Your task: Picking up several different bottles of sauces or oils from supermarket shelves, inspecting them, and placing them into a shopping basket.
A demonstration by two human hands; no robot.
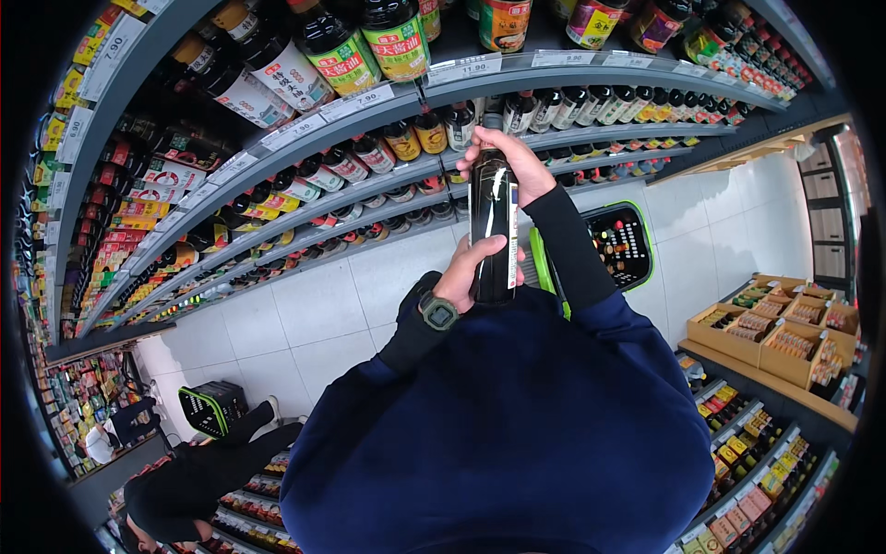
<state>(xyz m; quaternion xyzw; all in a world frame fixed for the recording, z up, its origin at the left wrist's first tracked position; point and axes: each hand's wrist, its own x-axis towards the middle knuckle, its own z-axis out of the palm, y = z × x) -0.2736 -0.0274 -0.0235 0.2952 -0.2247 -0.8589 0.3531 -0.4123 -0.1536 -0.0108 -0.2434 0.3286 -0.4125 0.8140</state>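
A dark glass bottle, probably a sauce bottle, is held lengthwise in front of my chest, with its cap end towards the shelves. My right hand wraps around its neck and shoulder. Nearer to me, my left hand grips the lower body, thumb across the glass, with a digital watch on that wrist. A pale label strip with writing shows along the bottle's right side. Just beyond the cap stand rows of dark bottles on a shelf.
Curved-looking grey shelves with bottles and price tags span the front and left. A black basket with green rim, holding bottles, is beyond my right arm. Another person and a basket are lower left. Wooden display boxes stand right.
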